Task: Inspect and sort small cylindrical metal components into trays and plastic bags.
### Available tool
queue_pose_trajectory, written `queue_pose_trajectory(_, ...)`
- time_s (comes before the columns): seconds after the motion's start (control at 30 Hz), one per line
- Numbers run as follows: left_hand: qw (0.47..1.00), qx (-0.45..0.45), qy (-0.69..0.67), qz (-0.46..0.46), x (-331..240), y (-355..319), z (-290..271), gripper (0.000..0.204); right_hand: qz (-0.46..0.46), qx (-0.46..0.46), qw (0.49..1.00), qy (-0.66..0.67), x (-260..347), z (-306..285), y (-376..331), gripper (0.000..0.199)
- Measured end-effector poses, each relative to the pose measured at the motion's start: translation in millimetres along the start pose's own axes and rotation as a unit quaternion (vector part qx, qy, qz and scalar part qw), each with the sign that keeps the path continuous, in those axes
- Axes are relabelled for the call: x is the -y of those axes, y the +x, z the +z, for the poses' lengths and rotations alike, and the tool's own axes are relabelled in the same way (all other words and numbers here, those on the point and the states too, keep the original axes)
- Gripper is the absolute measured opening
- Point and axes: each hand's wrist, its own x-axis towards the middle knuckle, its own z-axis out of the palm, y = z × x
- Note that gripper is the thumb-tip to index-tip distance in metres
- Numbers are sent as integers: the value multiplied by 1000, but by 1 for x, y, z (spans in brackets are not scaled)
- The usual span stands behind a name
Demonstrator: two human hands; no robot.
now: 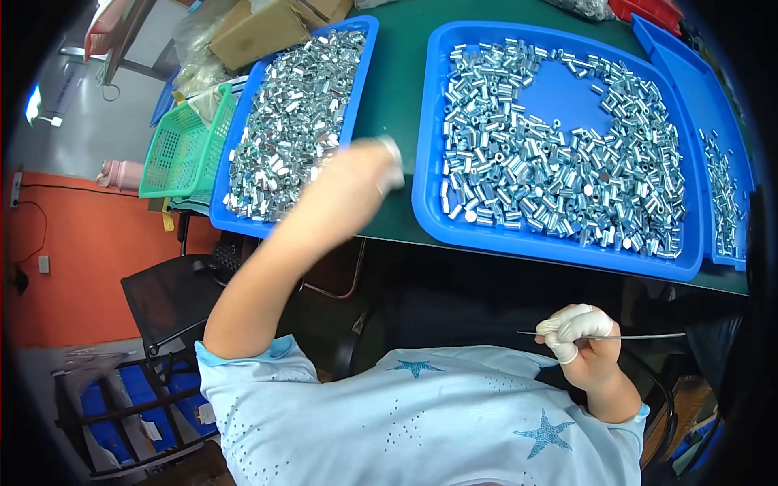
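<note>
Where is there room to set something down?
Green tabletop between left tray and middle tray, beyond the left hand; also the middle tray's bare floor patch, ringed by metal tubes. The left tray is crowded with metal pieces.

A lane of green tabletop runs between the left blue tray and the big blue tray, wide enough for a hand, though I see the person's left hand blocking its near part. The cardboard box and green basket crowd the left tray's outer side. Below the table edge, a thin rod juts sideways from the right hand.
</note>
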Motion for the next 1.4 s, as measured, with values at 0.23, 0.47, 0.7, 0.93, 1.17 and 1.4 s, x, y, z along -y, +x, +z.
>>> queue_pose_trajectory(0.23, 923, -87, -357, -112, 11, -18, -5, 10, 23, 5, 991, -131, 27, 3, 47, 58)
queue_pose_trajectory(0.47, 786, -54, -606, -112, -15, -34, 30, 15, 54, -18, 927, -370, 20, 18, 126, 61)
queue_pose_trajectory(0.7, 800, -30, -596, -58, -46, -20, 50, 21, -50, -56, 880, -469, 20, 30, 129, 49)
queue_pose_trajectory(0.93, 791, 51, -610, 0, -74, 9, 56, 22, -158, -46, 880, -445, 33, 1, 110, 28)
queue_pose_trajectory(1.17, 973, -11, -88, 213, -51, 47, 54, 19, -39, -276, 691, -667, 53, -144, 109, 16)
queue_pose_trajectory(1.4, 983, 1, -112, 148, -31, 59, 39, 16, 36, -206, 641, -738, 49, -198, 105, 21)
